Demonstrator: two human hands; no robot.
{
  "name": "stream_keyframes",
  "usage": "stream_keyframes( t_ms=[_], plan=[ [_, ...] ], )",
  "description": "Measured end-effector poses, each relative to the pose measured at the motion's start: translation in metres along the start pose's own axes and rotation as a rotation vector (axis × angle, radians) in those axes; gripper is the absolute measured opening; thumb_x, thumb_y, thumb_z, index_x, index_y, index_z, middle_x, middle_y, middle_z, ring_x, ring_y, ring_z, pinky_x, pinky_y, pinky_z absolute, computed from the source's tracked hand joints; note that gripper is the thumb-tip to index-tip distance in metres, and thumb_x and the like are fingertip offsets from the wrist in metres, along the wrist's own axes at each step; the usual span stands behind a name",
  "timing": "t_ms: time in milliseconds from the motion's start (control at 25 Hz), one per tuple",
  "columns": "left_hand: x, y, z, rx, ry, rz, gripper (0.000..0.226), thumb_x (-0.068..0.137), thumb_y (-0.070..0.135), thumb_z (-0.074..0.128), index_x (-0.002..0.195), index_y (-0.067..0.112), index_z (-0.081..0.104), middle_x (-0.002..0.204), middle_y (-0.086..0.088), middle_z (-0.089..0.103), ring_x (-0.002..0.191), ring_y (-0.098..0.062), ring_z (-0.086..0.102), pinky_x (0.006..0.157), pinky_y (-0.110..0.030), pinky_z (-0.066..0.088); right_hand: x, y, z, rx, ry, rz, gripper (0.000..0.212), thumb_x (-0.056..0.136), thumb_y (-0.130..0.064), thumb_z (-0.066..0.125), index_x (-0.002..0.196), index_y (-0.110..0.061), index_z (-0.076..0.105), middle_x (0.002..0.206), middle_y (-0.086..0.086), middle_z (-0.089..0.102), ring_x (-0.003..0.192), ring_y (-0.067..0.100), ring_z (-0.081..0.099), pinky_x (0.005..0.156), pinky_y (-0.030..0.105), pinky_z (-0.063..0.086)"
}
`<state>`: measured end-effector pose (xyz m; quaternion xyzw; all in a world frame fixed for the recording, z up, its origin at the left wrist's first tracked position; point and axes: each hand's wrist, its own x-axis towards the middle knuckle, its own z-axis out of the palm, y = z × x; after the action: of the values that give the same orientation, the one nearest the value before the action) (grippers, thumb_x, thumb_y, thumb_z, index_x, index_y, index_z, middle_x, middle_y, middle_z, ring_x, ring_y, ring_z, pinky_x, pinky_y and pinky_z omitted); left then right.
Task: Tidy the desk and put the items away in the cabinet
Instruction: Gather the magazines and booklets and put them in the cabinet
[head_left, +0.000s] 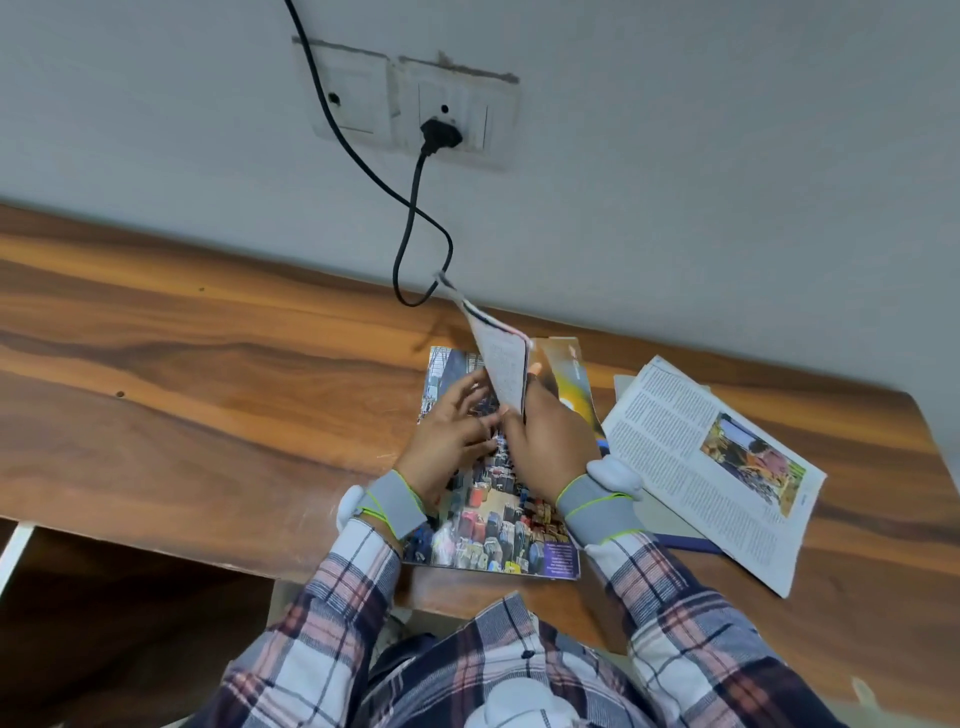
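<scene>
An open magazine (493, 512) lies flat on the wooden table (208, 389), near its front edge and just ahead of the person's body. Its left page shows a crowded colour photograph of luggage. A sheaf of lifted pages (503, 366) stands up from the middle of it, tilted towards the wall, its top corner reaching up near the hanging cable (415, 223).

The right hand (550, 441) has its grip clamped on the lower edge of these lifted pages: the thumb shows on the right side of the paper and the fingers lie against the left side, so the sheaf rises straight out of the pinch. The left hand (449, 439) rests just beside it on the left page, fingers spread and relaxed, pressing lightly on the paper and holding nothing. The two hands nearly touch at the fingertips.

Both wrists wear grey bands (397, 499) edged in yellow-green, over plaid sleeves (343, 587).

To the right, a second magazine (701, 467) lies open on the table, turned at an angle, with columns of text and one photograph. A dark blue flat thing (685, 543) shows under its near edge. On the wall, a black plug (440, 136) sits in a white socket plate (467, 104).
</scene>
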<state>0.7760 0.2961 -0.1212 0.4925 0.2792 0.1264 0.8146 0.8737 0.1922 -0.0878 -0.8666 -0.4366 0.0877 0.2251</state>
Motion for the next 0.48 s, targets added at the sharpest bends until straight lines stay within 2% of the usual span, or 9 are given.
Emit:
stream_keyframes(
  t_ms=[80, 160, 240, 360, 480],
  plan=[
    [-0.004, -0.005, 0.007, 0.13, -0.167, 0.081, 0.074, 0.084, -0.026, 0.049, 0.144, 0.013, 0.032, 0.121, 0.006, 0.062, 0.097, -0.004, 0.066, 0.081, -0.026, 0.054, 0.009, -0.011, -0.004, 0.013, 0.023, 0.013, 0.021, 0.099, -0.031, 0.044, 0.112, -0.015, 0.047, 0.095, 0.011, 0.064, 0.083, 0.037, 0.06, 0.061, 0.037, 0.042],
    [-0.006, -0.009, 0.011, 0.207, -0.231, 0.153, 0.071, 0.08, -0.027, 0.052, 0.141, 0.001, 0.028, 0.094, 0.011, 0.067, 0.087, 0.002, 0.064, 0.071, -0.017, 0.052, 0.017, -0.021, -0.007, 0.05, -0.003, 0.037, 0.02, 0.099, -0.031, 0.046, 0.1, -0.012, 0.045, 0.087, 0.01, 0.06, 0.083, 0.037, 0.06, 0.063, 0.037, 0.04],
    [-0.007, -0.007, 0.012, 0.165, -0.116, 0.132, 0.052, 0.088, -0.018, 0.05, 0.133, 0.005, 0.038, 0.086, 0.013, 0.07, 0.075, -0.001, 0.066, 0.061, -0.018, 0.053, 0.019, -0.028, -0.007, 0.157, -0.033, 0.006, 0.02, 0.099, -0.033, 0.049, 0.098, -0.013, 0.046, 0.085, 0.005, 0.058, 0.083, 0.032, 0.06, 0.064, 0.036, 0.038],
    [-0.005, -0.001, 0.003, 0.135, 0.142, 0.089, 0.032, 0.098, -0.001, 0.042, 0.121, 0.018, 0.055, 0.075, 0.003, 0.07, 0.056, -0.01, 0.062, 0.048, -0.025, 0.053, 0.014, -0.028, -0.005, 0.301, -0.065, -0.074, 0.022, 0.098, -0.04, 0.051, 0.111, -0.023, 0.056, 0.104, -0.004, 0.066, 0.094, 0.018, 0.06, 0.078, 0.033, 0.045],
    [-0.005, 0.0, -0.015, 0.097, 0.288, 0.024, 0.026, 0.096, -0.001, 0.04, 0.107, 0.018, 0.055, 0.059, 0.001, 0.061, 0.043, -0.013, 0.054, 0.038, -0.023, 0.045, 0.012, -0.008, 0.003, 0.154, -0.015, -0.023, 0.026, 0.098, -0.036, 0.052, 0.116, -0.019, 0.06, 0.121, 0.004, 0.058, 0.113, 0.029, 0.052, 0.095, 0.04, 0.04]
  ],
)
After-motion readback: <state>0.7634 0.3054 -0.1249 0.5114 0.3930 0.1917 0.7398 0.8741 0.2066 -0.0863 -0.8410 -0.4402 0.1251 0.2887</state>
